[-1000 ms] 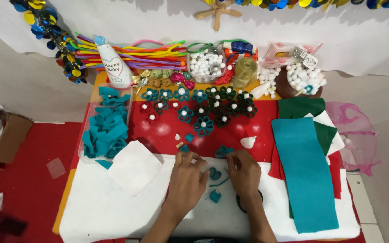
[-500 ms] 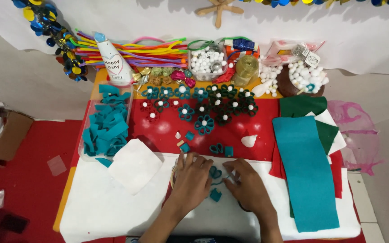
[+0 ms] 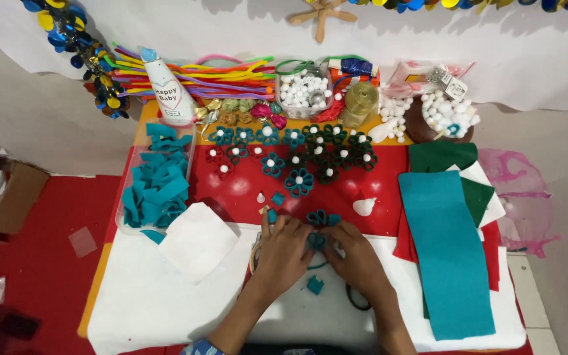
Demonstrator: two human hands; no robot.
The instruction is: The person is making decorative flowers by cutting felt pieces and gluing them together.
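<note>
Where the two hands meet near the middle of the surface, a small teal felt piece is pinched between them. The left hand lies palm down, its fingers curled narrow onto the piece; the right hand closes on it from the other side. How the fingertips sit underneath cannot be told. A part-made teal flower lies just beyond the fingers, on the red cloth. One loose teal scrap lies between the wrists, toward the near edge.

Along the far edge stand a white bottle, pipe cleaners, a tub of white pompoms and more pompoms toward the far right corner. Finished flowers sit in rows in front of them. A tray of teal cut pieces is at the left edge; a long teal felt sheet lies at the right edge over green and white sheets. A white paper square lies left of the left hand.

Risks, as judged: the piece is small and soft, so a loosened pinch could let a fold spring open. The flower lies touching or nearly touching the fingertips; a sideways nudge could knock it out of shape. Dark loops, perhaps scissor handles, show under the right wrist; a forearm dragged back could catch them. The loose scrap could be swept off the near edge.
</note>
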